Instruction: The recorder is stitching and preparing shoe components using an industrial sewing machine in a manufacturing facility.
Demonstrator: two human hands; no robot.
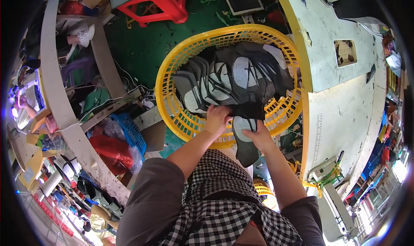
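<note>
Right hand pinches a grey shoe sole over the near rim of the yellow basket. Left hand, fingers bent, meets black cloth inside that rim; cannot tell if gripping.

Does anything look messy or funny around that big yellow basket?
Yes, a little. Loose green scraps lie on the floor beyond the yellow basket, like litter. The pale worktable beside it looks scuffed and marked. Inside the basket, the dark flat pieces lean at different angles, which looks untidy.
</note>
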